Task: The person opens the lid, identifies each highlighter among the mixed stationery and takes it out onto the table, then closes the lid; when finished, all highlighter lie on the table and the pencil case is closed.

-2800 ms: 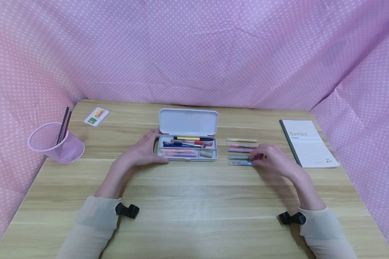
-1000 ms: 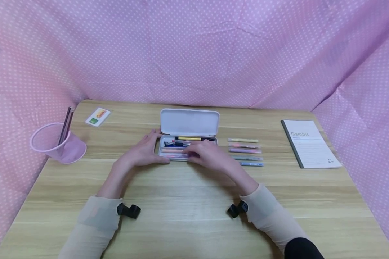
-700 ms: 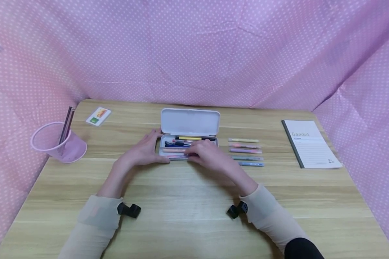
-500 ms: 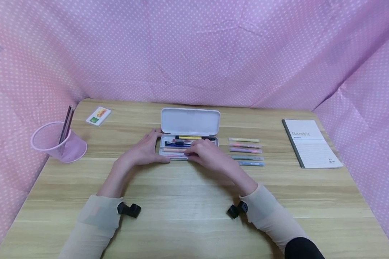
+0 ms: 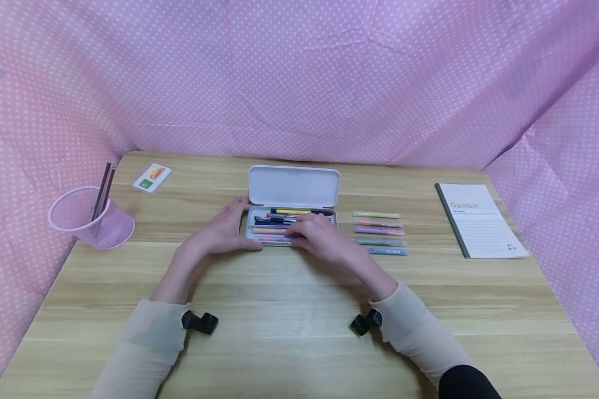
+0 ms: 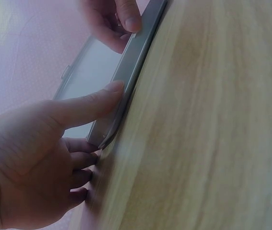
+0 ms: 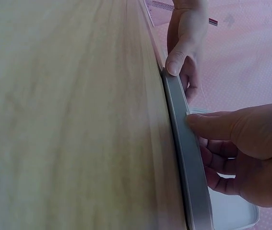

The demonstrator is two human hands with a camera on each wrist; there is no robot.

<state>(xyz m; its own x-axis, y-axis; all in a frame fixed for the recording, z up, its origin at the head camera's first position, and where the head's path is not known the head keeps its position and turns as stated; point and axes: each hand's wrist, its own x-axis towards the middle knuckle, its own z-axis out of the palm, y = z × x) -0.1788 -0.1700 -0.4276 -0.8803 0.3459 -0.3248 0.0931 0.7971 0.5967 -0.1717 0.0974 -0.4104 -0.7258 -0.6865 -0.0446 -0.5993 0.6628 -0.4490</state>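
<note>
A white pencil case [image 5: 293,186] lies on the wooden table, its lid raised at the back. My left hand [image 5: 219,233] holds the case's left end, thumb on the front wall in the left wrist view. Over the front compartment, my right hand [image 5: 321,235] has its thumb [image 7: 207,123] at the front rim and fingers curled inside; whether they pinch anything is hidden. Visible left of them are an orange-pink pen [image 5: 268,230] and a pink-purple pen [image 5: 273,239]. Dark pens and a yellow-and-black pen [image 5: 297,211] fill the back compartment. The front compartment's right part is covered.
Several pastel pens lie in a column right of the case, from a yellow pen [image 5: 376,214] to a blue pen [image 5: 388,251]. A notebook [image 5: 484,221] is farther right. At left are a pink cup [image 5: 117,230] with dark sticks and a small white packet [image 5: 152,178].
My right hand has moved left from the pastel pens into the case's front compartment, and has stayed there with barely any motion. My left hand keeps its place.
</note>
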